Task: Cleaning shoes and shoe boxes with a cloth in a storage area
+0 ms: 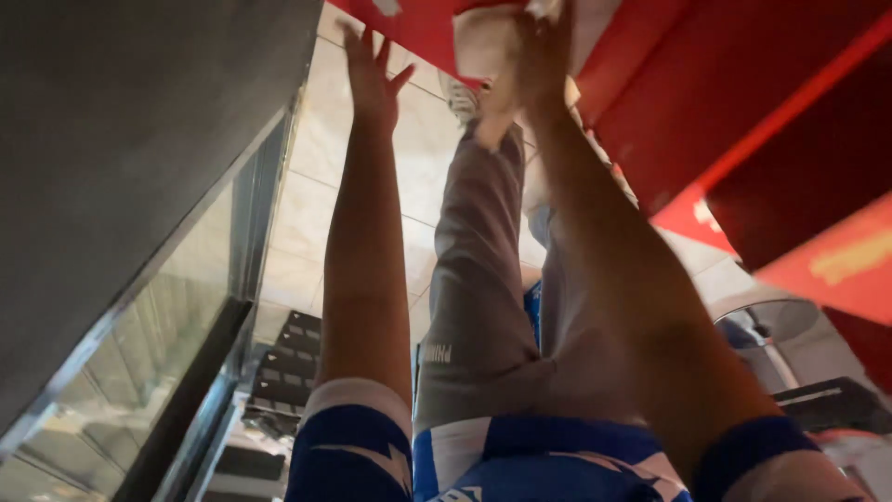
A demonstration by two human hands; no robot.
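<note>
Head view: both arms reach down. Left hand point(372, 79) open, fingers spread, touching edge of red cardboard box point(423, 33). Right hand point(534, 51) closed on its pale flap. Risk, as judged: one-sided grip, box may tilt, flap tear, drop onto shoe point(462, 98) just beneath.

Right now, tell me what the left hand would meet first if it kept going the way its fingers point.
Probably the red cardboard piece: the open left hand points its spread fingers at that edge, close by but not touching. Depth is unclear, so it might pass beside it.
</note>
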